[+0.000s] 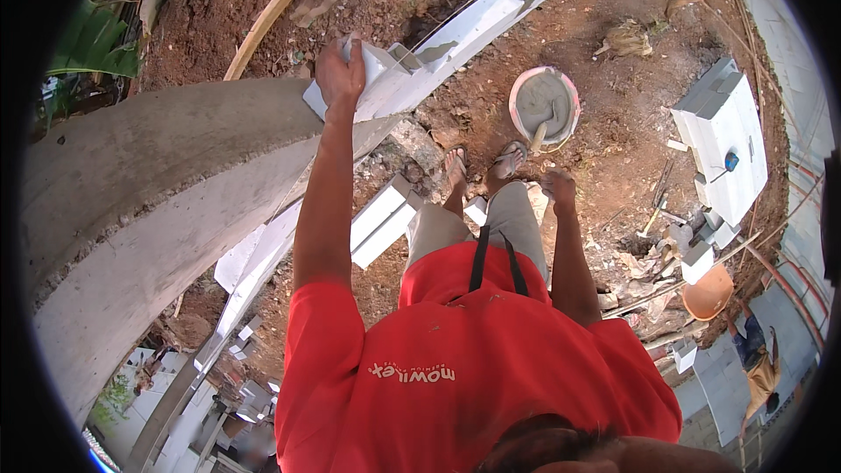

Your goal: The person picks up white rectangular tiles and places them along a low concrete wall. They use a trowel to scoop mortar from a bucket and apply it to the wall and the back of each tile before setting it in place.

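White block [372,79] upper centre of frame, sitting on the white wall course [491,22] beside the grey concrete beam [158,175]; left hand [339,72] on top, fingers curled over its edge, gripping; right hand [558,186] centre-right, loosely closed, empty, above mortar bucket [545,107] on the dirt.

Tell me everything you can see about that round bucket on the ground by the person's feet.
The bucket is a shallow round tub with a pale, worn rim showing pinkish patches. It is filled with grey wet mortar, and a tool with a light handle stands in the mix, leaning toward the feet. It sits upright on reddish-brown dirt, just ahead of the sandalled right foot. Neither hand touches it.
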The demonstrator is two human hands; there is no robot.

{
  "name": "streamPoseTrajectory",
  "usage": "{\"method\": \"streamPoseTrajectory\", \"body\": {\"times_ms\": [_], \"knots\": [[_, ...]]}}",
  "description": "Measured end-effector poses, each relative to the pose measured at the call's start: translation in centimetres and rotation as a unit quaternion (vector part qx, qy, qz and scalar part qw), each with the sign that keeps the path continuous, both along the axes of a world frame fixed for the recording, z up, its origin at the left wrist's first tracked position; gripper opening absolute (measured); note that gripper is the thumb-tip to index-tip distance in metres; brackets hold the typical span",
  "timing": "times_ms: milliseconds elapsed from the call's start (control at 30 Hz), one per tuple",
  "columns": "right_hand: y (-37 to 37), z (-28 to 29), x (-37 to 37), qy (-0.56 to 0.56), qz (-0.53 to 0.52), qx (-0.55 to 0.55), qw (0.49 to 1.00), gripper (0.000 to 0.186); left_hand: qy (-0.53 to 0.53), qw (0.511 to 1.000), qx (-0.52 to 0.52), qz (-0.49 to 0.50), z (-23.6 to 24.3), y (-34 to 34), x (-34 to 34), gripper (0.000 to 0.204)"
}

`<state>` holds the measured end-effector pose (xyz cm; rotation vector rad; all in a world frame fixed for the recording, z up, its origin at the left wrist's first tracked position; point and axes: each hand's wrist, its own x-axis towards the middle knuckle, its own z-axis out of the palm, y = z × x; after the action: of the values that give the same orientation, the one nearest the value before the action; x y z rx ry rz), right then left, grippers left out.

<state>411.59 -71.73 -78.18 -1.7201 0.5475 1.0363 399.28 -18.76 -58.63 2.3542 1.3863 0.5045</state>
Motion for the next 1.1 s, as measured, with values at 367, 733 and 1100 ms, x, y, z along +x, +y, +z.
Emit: {"method": "streamPoseTrajectory", "body": {"times_ms": [367, 733, 1100], "knots": [[25.4, 5.9, 14.1, 0.146, -0.298, 0.562, 0.758, 0.036, 0.031, 0.998, 0.034, 0.051, 0.1, -1.3, 0.3, 0.058], [50.1, 7.7, 2.0, 0.258, -0.178, 0.452, 0.835, 0.046, 0.077, 0.995, -0.02, 0.058, 1.6, -1.6, 0.9, 0.048], [50.9, 10.1, 0.6, 0.196, -0.113, 0.437, 0.871, 0.051, 0.053, 0.998, -0.033, 0.031, 2.4, -1.5, 0.6, 0.048]]}}
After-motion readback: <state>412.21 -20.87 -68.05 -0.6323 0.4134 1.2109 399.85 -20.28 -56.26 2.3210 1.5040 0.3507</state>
